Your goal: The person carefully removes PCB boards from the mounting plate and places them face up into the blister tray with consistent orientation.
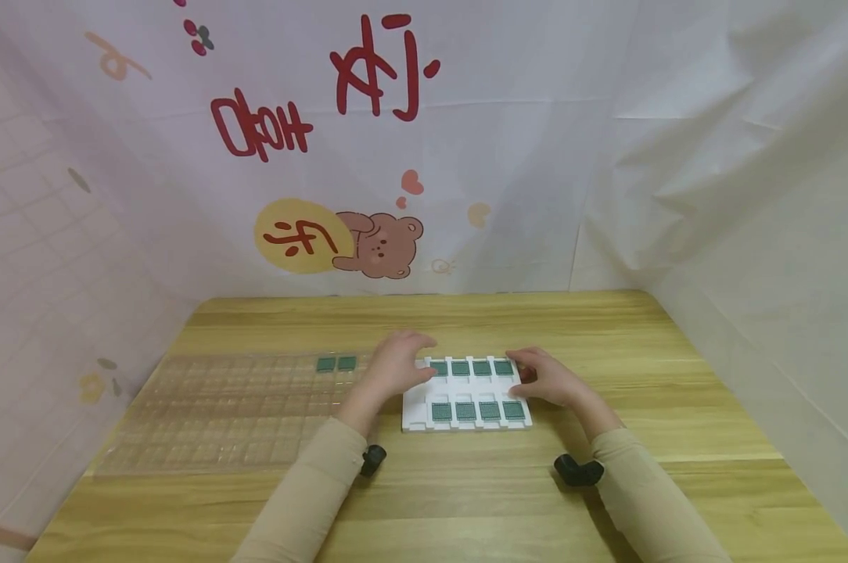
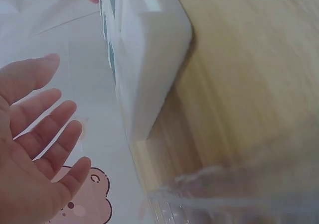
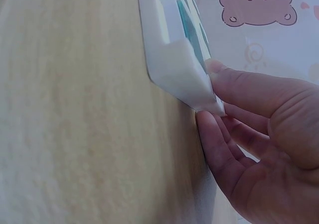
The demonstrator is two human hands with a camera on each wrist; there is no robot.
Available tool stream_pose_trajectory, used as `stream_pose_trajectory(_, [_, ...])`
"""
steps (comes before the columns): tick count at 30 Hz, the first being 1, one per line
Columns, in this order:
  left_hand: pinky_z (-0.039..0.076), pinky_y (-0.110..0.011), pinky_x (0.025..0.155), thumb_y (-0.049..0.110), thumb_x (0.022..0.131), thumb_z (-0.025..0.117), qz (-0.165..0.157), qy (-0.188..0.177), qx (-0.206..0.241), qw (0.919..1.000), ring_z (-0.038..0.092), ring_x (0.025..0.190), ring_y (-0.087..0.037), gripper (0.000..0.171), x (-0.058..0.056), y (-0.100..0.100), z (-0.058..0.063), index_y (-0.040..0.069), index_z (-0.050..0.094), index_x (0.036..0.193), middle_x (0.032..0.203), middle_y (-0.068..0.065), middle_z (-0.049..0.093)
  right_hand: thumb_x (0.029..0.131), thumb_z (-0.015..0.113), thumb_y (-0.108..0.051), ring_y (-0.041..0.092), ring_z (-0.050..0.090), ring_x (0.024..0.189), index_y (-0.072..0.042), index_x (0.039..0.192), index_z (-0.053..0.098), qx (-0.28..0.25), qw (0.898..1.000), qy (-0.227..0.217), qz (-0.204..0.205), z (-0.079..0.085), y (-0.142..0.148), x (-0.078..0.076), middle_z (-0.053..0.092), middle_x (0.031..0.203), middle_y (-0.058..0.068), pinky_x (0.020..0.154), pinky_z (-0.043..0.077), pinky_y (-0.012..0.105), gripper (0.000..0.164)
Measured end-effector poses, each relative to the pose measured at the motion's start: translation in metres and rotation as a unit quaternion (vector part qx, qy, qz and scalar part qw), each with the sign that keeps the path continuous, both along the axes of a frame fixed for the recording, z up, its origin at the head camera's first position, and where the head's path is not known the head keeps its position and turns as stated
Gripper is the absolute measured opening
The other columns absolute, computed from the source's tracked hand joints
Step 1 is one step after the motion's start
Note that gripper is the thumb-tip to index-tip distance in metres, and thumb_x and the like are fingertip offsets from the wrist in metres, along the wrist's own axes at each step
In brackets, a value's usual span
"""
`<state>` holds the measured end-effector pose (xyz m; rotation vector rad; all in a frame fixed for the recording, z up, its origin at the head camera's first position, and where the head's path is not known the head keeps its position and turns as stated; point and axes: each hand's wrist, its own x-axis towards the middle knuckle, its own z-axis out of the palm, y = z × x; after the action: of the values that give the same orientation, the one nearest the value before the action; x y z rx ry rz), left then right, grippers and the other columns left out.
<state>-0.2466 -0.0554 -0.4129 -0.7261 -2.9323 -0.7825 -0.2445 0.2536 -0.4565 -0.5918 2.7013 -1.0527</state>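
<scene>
A white foam tray [image 1: 415, 413] lies on the table, with two rows of green square chips [image 1: 490, 410] in its pockets. At its right end, my right hand [image 1: 552, 380] pinches the edge; the right wrist view shows the thumb [image 3: 234, 84] on the upper side and fingertips at the lower edge. My left hand [image 1: 398, 364] hovers by the tray's left end, fingers spread and nothing in them. In the left wrist view, a gap shows between that hand [image 2: 40, 149] and the foam tray [image 2: 149, 55].
Left of the foam tray lies a wide clear plastic tray [image 1: 206, 414] with many compartments. Two green chips [image 1: 336, 363] sit at its far right corner. A printed cloth [image 1: 508, 156] hangs behind the wooden table [image 1: 466, 500] and along its sides.
</scene>
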Motion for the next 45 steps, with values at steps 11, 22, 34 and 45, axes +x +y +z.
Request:
stream_pose_trajectory(11, [0.040,-0.049,0.103,0.025,0.083,0.080,0.013,0.003,-0.044,0.9989,0.053,0.122,-0.031,0.043,-0.007,0.013,-0.006,0.011,0.069,0.122,0.125,-0.008,0.065,0.084,0.079,-0.013,0.030,0.058,0.103,0.010,0.142,0.044,0.003,1.000,0.004,-0.001,-0.002,0.001,-0.002,0.044,0.136,0.030,0.095,0.045,0.051,0.071])
stream_pose_trajectory(22, [0.041,-0.049,0.101,0.020,0.083,0.079,0.018,-0.005,-0.080,0.9966,0.054,0.121,-0.029,0.038,-0.012,0.025,-0.013,0.013,0.071,0.120,0.123,-0.004,0.067,0.084,0.079,-0.013,0.030,0.058,0.102,0.010,0.142,0.044,0.002,1.000,0.002,0.002,-0.003,0.001,-0.002,0.044,0.136,0.030,0.094,0.046,0.050,0.071])
stream_pose_trajectory(34, [0.044,-0.044,0.094,0.020,0.082,0.080,0.020,0.000,-0.123,0.9922,0.056,0.108,-0.026,0.031,-0.012,0.032,-0.017,0.013,0.074,0.112,0.112,-0.004,0.069,0.084,0.079,-0.013,0.031,0.058,0.103,0.010,0.142,0.044,0.004,1.000,0.001,-0.001,-0.003,0.001,-0.002,0.044,0.137,0.030,0.095,0.045,0.051,0.071])
stream_pose_trajectory(45, [0.044,-0.044,0.092,0.017,0.083,0.078,0.023,-0.009,-0.120,0.9925,0.055,0.105,-0.025,0.027,-0.013,0.031,-0.018,0.014,0.076,0.110,0.108,-0.004,0.068,0.084,0.079,-0.015,0.031,0.058,0.104,0.009,0.143,0.044,0.006,1.000,-0.003,-0.005,-0.003,0.001,-0.002,0.042,0.138,0.031,0.097,0.044,0.052,0.072])
